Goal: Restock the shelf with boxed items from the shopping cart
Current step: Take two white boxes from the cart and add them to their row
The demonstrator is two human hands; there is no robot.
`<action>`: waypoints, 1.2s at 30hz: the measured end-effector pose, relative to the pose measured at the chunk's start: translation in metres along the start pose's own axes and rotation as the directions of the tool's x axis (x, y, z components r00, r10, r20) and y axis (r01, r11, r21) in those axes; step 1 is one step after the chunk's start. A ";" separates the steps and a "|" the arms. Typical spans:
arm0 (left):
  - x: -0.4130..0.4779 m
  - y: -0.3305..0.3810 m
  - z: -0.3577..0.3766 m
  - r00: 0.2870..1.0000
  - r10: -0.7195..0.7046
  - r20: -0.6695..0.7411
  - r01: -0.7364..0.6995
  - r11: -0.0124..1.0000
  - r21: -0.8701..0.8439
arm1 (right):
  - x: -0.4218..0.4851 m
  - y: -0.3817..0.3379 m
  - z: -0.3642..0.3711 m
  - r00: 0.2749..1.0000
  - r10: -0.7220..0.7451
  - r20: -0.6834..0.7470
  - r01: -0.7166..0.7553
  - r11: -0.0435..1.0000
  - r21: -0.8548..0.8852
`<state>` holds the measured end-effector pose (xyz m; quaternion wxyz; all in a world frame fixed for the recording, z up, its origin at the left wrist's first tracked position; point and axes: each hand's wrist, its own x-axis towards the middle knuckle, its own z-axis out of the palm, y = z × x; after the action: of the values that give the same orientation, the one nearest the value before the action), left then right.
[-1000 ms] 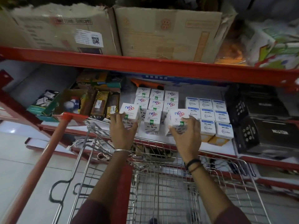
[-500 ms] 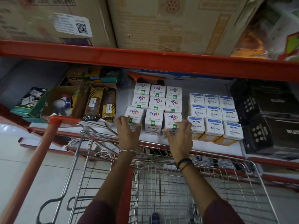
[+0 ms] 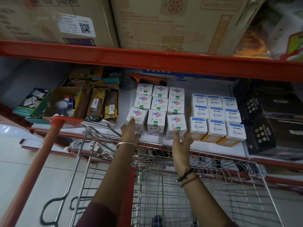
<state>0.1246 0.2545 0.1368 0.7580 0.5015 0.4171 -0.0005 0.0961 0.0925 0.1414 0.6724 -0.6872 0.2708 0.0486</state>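
Note:
Several white Nippo boxes stand in three columns on the white shelf (image 3: 211,147). My left hand (image 3: 130,131) rests its fingertips on the front-left Nippo box (image 3: 137,116), which stands slightly askew at the shelf's front edge. My right hand (image 3: 181,141) is just below the front-right Nippo box (image 3: 176,124), fingers spread, index fingertip at the box's lower face. The box stands on the shelf. The wire shopping cart (image 3: 164,185) is directly below my arms; no boxes show in the part of its basket I see.
White Wipro Garnet boxes (image 3: 216,115) stand in rows right of the Nippo stack. Black boxes (image 3: 270,122) fill the shelf's right end. Brown packets (image 3: 102,107) and an open carton (image 3: 65,102) lie to the left. A red beam (image 3: 147,59) with big cartons overhangs above.
Both boxes I carried have been set down at the front of the Nippo stack. My right hand has let go and drawn back, fingers spread; my left hand has loosened to a fingertip touch.

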 end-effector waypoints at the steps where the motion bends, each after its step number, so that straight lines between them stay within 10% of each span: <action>1: 0.004 0.002 0.001 0.999 -0.041 0.035 0.043 0.997 -0.057 | 0.008 -0.002 0.003 0.993 0.118 0.029 -0.119 0.990 0.073; 8: 0.009 0.003 0.004 0.993 -0.077 0.085 0.077 0.997 0.006 | 0.046 0.000 0.011 0.887 0.371 0.274 -0.448 0.834 0.322; 36: -0.066 -0.015 0.043 0.996 0.048 -0.075 -0.066 0.961 -0.267 | 0.018 -0.009 -0.049 0.932 0.277 0.234 -0.350 0.857 0.378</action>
<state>0.1022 0.1870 0.1729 0.8042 0.4053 0.4242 0.0952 0.1004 0.0401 0.1460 0.8061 -0.4689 0.3247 0.1579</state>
